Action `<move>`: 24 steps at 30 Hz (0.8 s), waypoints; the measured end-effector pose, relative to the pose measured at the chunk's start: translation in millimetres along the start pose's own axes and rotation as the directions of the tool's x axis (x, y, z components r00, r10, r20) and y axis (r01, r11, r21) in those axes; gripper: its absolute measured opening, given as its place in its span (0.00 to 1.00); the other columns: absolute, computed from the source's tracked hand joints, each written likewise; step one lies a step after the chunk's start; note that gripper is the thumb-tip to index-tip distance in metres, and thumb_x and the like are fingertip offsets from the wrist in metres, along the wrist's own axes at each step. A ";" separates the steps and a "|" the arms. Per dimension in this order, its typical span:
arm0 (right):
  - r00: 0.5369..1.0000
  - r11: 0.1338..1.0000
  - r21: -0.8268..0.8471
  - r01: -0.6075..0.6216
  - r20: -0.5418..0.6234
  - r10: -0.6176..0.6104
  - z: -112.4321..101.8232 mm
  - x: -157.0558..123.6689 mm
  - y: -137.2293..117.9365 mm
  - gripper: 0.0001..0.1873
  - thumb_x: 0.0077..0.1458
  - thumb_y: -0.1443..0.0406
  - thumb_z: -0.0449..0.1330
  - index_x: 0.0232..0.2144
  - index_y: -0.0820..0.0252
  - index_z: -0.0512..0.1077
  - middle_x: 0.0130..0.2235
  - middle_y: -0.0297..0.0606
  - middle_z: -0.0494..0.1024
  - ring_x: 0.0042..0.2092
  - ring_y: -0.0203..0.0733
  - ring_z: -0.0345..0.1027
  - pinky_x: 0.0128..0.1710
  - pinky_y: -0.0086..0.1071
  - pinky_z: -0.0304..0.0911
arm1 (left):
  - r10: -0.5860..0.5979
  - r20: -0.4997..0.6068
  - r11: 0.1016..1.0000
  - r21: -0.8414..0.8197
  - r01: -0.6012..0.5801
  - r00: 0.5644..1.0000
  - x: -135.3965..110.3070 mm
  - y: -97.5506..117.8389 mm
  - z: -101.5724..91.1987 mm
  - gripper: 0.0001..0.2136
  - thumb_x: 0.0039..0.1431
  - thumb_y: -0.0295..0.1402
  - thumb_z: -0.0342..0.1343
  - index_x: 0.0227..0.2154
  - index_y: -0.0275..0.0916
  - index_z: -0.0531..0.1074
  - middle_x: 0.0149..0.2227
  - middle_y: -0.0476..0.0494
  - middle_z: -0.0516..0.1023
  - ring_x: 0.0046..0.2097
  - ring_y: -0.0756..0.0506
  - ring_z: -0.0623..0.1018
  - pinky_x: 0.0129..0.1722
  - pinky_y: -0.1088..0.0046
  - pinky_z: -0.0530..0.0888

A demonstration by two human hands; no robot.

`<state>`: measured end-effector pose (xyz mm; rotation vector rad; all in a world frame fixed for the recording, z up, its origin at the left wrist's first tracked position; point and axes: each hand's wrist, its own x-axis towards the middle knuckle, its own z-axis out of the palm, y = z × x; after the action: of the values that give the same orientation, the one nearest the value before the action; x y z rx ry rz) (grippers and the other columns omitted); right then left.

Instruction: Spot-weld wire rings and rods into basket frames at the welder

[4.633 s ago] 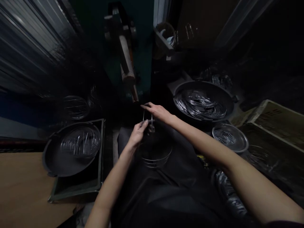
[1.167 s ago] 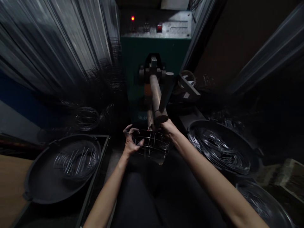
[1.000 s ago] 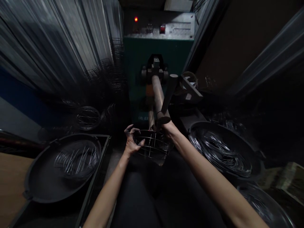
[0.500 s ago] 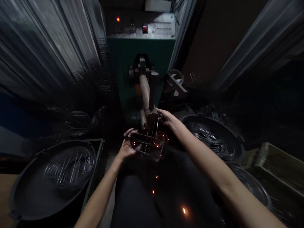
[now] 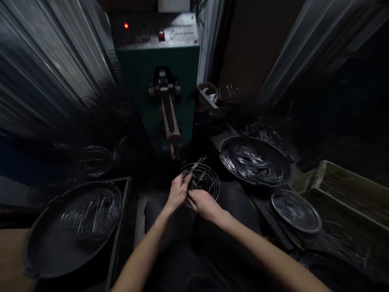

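Both hands meet over my lap on a round wire basket frame (image 5: 204, 178) made of thin metal rings and cross wires. My left hand (image 5: 179, 191) is closed on its near left rim. My right hand (image 5: 203, 204) grips the near lower edge, fingers curled around the wire. The frame is tilted, its open ring facing me. Just beyond it stands the green welding machine (image 5: 158, 73), whose brown electrode arm (image 5: 170, 121) points down toward the frame.
A dark pan (image 5: 45, 247) at the left holds a finished wire frame (image 5: 91, 213). At the right are a large pan of wire rings (image 5: 253, 160) and a small metal dish (image 5: 296, 211). A red lamp (image 5: 125, 26) glows on the machine. Corrugated metal walls stand on both sides.
The frame has come away from the electrode arm and down toward my lap; sparks have stopped. My right hand dropped from the arm's tip to the frame's near edge. The view shifted right.
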<state>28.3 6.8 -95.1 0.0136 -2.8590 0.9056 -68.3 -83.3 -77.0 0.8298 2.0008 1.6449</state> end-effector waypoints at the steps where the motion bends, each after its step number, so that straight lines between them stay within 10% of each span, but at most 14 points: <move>1: 0.998 0.999 -0.017 0.048 -0.042 -0.049 -17.6 -8.4 5.0 0.10 0.58 0.68 0.51 0.40 0.61 0.71 0.34 0.41 0.76 0.36 0.39 0.71 0.39 0.31 0.66 | 0.025 -0.012 0.999 0.024 -0.025 1.000 -3.6 4.3 -1.3 0.17 0.61 0.43 0.46 0.33 0.36 0.73 0.28 0.46 0.75 0.31 0.49 0.74 0.34 0.76 0.69; 5: 0.923 0.980 -0.194 0.052 -0.366 -0.121 -100.1 -27.9 30.2 0.18 0.61 0.63 0.50 0.52 0.57 0.66 0.48 0.45 0.72 0.49 0.42 0.67 0.48 0.36 0.63 | 0.173 0.083 0.980 0.085 -0.180 0.981 -19.2 25.8 -31.1 0.16 0.61 0.42 0.48 0.32 0.36 0.75 0.31 0.46 0.75 0.34 0.49 0.73 0.36 0.77 0.68; 9: 0.953 0.964 -0.247 0.102 -0.254 -0.166 -132.5 -23.2 35.4 0.19 0.62 0.60 0.48 0.52 0.56 0.67 0.43 0.41 0.76 0.43 0.41 0.71 0.42 0.33 0.66 | 0.127 0.150 0.987 0.075 -0.139 0.980 -18.1 48.1 -57.7 0.16 0.59 0.43 0.50 0.32 0.35 0.76 0.27 0.46 0.73 0.30 0.51 0.71 0.30 0.78 0.66; 16: 0.982 0.990 -0.066 -0.125 -0.154 0.113 -68.1 -46.2 44.9 0.13 0.58 0.62 0.53 0.38 0.60 0.76 0.38 0.40 0.79 0.39 0.43 0.74 0.41 0.32 0.66 | -0.045 0.175 0.975 0.223 0.005 0.984 -17.3 -15.2 -42.2 0.17 0.61 0.43 0.47 0.37 0.34 0.74 0.25 0.47 0.72 0.25 0.51 0.69 0.24 0.78 0.63; 24: 0.987 0.962 -0.261 -0.080 0.113 0.112 -28.3 -34.9 56.9 0.23 0.61 0.66 0.46 0.58 0.55 0.60 0.46 0.41 0.75 0.44 0.42 0.70 0.43 0.31 0.63 | 0.076 0.289 0.506 0.814 -0.287 0.954 -32.6 -59.5 -21.3 0.19 0.61 0.27 0.45 0.54 0.43 0.66 0.42 0.42 0.77 0.38 0.46 0.76 0.33 0.76 0.66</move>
<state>63.7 68.4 -109.6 -0.0999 -3.0976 0.5623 -69.1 -128.1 -132.2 1.5173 2.5942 0.4543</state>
